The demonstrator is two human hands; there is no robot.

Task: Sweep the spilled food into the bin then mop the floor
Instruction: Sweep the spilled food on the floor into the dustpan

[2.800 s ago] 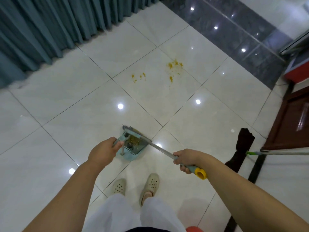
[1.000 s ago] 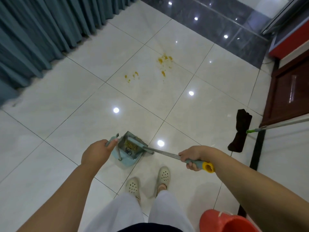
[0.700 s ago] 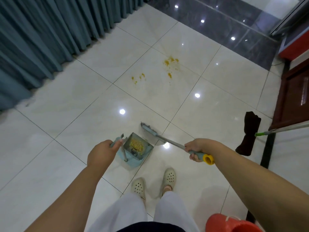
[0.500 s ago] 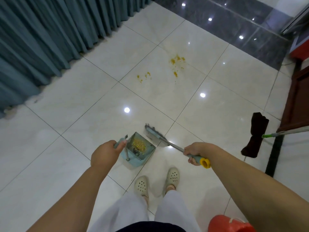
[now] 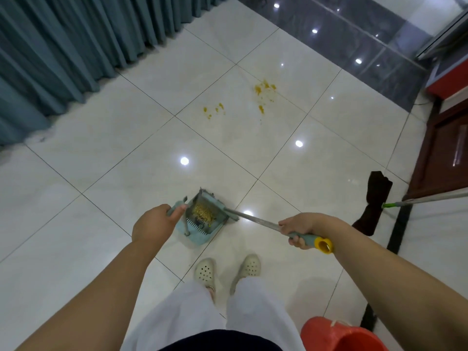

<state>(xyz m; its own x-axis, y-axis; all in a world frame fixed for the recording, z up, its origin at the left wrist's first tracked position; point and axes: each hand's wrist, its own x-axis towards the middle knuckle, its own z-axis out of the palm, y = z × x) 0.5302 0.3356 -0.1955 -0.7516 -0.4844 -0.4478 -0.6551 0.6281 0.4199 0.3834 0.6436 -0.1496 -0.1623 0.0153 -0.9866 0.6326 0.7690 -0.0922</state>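
Observation:
My left hand (image 5: 154, 225) grips the upright handle of a light blue dustpan (image 5: 196, 235) that stands on the white tiles just ahead of my feet. Yellow food crumbs (image 5: 202, 214) lie inside the pan. My right hand (image 5: 296, 228) holds the broom (image 5: 255, 220) by its grey grip with a yellow end cap; the broom head lies across the pan's far edge. Farther out on the floor are orange food stains (image 5: 263, 91) and a smaller patch of stains (image 5: 214, 110). A mop with a dark cloth head (image 5: 374, 196) lies at the right.
A red bucket (image 5: 339, 335) stands at the bottom right by my leg. Teal curtains (image 5: 63, 46) hang along the left. A dark wooden door (image 5: 445, 153) and a dark tile strip (image 5: 354, 34) border the right and far side.
The broom head swung away from the pan and has come back against its far edge. The dustpan stayed in my left hand and holds the crumbs. The camera view shifted slightly.

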